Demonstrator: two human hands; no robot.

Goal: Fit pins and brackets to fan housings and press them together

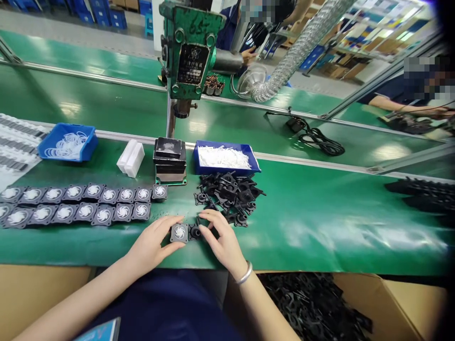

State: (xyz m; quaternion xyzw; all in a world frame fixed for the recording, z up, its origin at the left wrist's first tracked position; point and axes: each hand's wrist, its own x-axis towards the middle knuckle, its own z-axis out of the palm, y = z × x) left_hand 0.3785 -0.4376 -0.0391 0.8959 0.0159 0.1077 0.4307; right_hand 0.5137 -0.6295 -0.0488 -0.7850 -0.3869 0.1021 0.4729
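Observation:
Between the thumb and fingers of my left hand point(152, 241) is a square black housing with a white swirl-vaned disc point(179, 232), low over the green bench. Right beside it, my right hand point(221, 237) pinches a black plastic part with a round hub point(195, 232). The two pieces sit edge to edge; I cannot tell whether they touch. Behind my right hand lies a heap of similar black plastic parts point(229, 192). To the left, two rows of finished-looking square housings with white discs point(87, 210) stretch along the bench.
A green press point(192, 52) stands over a black metal block point(169, 156). Near it are a blue tray of white strips point(227, 157), white blocks point(131, 157) and a blue bin of clear rings point(69, 142). A carton of black parts point(398, 308) is below the bench edge. Other people work beyond.

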